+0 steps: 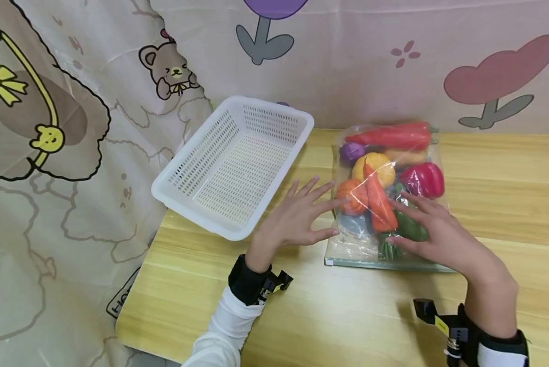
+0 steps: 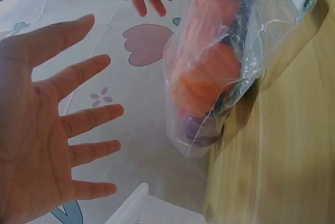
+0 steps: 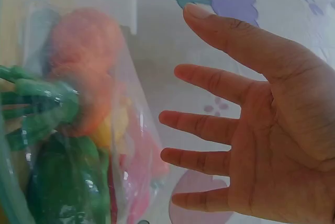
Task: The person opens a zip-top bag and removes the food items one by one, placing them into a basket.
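Note:
A clear zip bag [image 1: 352,244] full of toy vegetables lies on the table, its slider edge toward me. Inside show a carrot [image 1: 379,204], a red chili pepper [image 1: 393,136], an orange pumpkin [image 1: 352,196], a magenta bell pepper [image 1: 422,180] and a purple piece [image 1: 351,152]. My left hand [image 1: 297,216] has its fingers spread beside the bag's left edge, between bag and basket. Over the bag's right part hovers my right hand [image 1: 439,234], fingers spread too. Both wrist views show bare palms apart from the bag, holding nothing.
A white perforated plastic basket [image 1: 238,173] stands at the table's back left, with nothing in it. The wooden table [image 1: 348,316] ends at the left against a patterned cloth [image 1: 95,219]. Another patterned cloth [image 1: 348,66] hangs behind.

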Demonstrator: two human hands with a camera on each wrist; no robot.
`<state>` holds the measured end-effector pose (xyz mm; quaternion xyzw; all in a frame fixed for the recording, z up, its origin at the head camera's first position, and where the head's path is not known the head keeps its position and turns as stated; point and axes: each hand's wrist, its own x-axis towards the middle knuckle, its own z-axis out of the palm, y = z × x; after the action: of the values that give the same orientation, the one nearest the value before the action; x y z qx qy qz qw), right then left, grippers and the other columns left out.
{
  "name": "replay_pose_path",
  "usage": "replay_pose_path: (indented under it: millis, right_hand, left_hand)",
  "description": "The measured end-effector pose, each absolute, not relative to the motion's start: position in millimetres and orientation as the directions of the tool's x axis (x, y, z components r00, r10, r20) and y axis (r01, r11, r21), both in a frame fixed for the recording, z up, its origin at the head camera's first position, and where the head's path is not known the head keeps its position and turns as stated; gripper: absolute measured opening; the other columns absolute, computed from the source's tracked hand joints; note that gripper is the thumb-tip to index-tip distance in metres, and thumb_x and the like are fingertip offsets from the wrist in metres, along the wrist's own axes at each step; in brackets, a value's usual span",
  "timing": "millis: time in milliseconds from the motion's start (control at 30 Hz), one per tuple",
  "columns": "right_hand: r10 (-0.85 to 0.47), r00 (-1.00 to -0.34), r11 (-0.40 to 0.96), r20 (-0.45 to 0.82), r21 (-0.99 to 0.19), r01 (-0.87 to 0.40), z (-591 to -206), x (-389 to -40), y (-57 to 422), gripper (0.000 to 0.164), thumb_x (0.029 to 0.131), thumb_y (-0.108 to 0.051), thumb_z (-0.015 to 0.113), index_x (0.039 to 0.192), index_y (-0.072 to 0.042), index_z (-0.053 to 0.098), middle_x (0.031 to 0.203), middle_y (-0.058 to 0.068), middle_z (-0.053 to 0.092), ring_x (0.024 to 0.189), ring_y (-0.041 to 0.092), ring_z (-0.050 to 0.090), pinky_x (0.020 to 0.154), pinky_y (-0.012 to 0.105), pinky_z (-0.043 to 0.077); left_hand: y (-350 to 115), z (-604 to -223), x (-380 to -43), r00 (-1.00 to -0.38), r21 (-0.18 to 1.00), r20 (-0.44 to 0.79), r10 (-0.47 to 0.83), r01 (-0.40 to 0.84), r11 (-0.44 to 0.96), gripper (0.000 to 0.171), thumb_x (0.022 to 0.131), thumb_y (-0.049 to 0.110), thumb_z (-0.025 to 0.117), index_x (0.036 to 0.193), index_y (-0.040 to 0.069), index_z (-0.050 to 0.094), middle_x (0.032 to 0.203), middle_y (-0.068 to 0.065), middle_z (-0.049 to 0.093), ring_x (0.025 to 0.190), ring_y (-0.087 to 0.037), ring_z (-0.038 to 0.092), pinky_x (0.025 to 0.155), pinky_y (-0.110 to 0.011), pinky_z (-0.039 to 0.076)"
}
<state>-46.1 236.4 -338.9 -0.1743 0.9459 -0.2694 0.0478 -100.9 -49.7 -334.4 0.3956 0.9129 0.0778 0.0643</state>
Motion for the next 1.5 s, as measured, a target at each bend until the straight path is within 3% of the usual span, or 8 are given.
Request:
replay_pose_path:
  millis: [233, 533, 900, 1100, 1333, 1500]
  right_hand:
    - [-0.392, -0.92, 0.819, 0.003, -0.454, -0.351, -341.5, -44.9, 226.2, 0.073, 0.072, -0.038, 0.077, 0.134, -0.008, 0.05, 0.142, 0.024, 0.038, 0.126, 0.054, 0.03, 0.096, 0.071, 0.023]
    - [-0.423, -0.906, 0.843, -0.002, -0.369, -0.392, -350.1, -37.0, 223.4, 0.069, 0.07, -0.039, 0.079, 0.128, -0.008, 0.057, 0.145, 0.022, 0.034, 0.127, 0.053, 0.029, 0.095, 0.071, 0.025]
    - [-0.478, -0.874, 0.865, -0.091, -0.221, -0.45, -369.5, -30.0, 209.2, 0.085, 0.066, -0.048, 0.077, 0.138, -0.016, 0.046, 0.149, 0.021, 0.022, 0.133, 0.047, 0.021, 0.096, 0.072, 0.026]
    - [-0.488, -0.871, 0.867, -0.049, -0.142, -0.478, -375.2, -29.0, 206.5, 0.089, 0.061, -0.042, 0.083, 0.137, -0.014, 0.046, 0.146, 0.024, 0.023, 0.129, 0.049, 0.025, 0.097, 0.069, 0.029]
    - [-0.527, -0.849, 0.848, 0.05, -0.039, -0.529, -382.7, -28.6, 204.9, 0.091, 0.055, -0.033, 0.088, 0.133, -0.01, 0.047, 0.139, 0.028, 0.027, 0.123, 0.051, 0.031, 0.086, 0.067, 0.039]
    - [-0.526, -0.839, 0.845, 0.139, -0.031, -0.534, -384.8, -27.9, 202.3, 0.083, 0.054, -0.026, 0.088, 0.126, -0.008, 0.053, 0.135, 0.029, 0.033, 0.117, 0.052, 0.038, 0.081, 0.066, 0.043]
  left_hand:
    - [-46.8, -335.7, -101.6, -0.673, 0.184, -0.044, 0.739, 0.721, 0.668, 0.059, 0.089, 0.06, 0.044, 0.142, 0.037, 0.036, 0.157, 0.001, 0.019, 0.146, -0.03, 0.012, 0.114, -0.057, 0.012]
    - [-42.5, -337.7, -101.0, -0.652, 0.193, -0.057, 0.756, 0.736, 0.649, 0.058, 0.089, 0.059, 0.043, 0.142, 0.036, 0.035, 0.156, -0.001, 0.022, 0.145, -0.031, 0.013, 0.113, -0.059, 0.012]
    - [-39.9, -336.9, -98.4, -0.645, 0.157, -0.053, 0.762, 0.748, 0.644, 0.059, 0.088, 0.06, 0.043, 0.143, 0.038, 0.033, 0.156, -0.001, 0.022, 0.145, -0.031, 0.015, 0.113, -0.058, 0.014]
    - [-38.9, -339.3, -97.9, -0.645, 0.171, -0.055, 0.763, 0.746, 0.643, 0.06, 0.088, 0.06, 0.044, 0.143, 0.039, 0.032, 0.156, -0.002, 0.021, 0.145, -0.031, 0.014, 0.113, -0.058, 0.014]
    - [-32.7, -341.3, -96.1, -0.632, 0.14, -0.097, 0.769, 0.756, 0.64, 0.063, 0.089, 0.062, 0.041, 0.145, 0.041, 0.024, 0.156, -0.002, 0.023, 0.144, -0.031, 0.016, 0.114, -0.056, 0.014]
    - [-29.5, -342.6, -93.4, -0.625, 0.14, -0.121, 0.771, 0.758, 0.637, 0.067, 0.088, 0.062, 0.043, 0.146, 0.038, 0.023, 0.155, -0.002, 0.025, 0.145, -0.028, 0.017, 0.114, -0.056, 0.015]
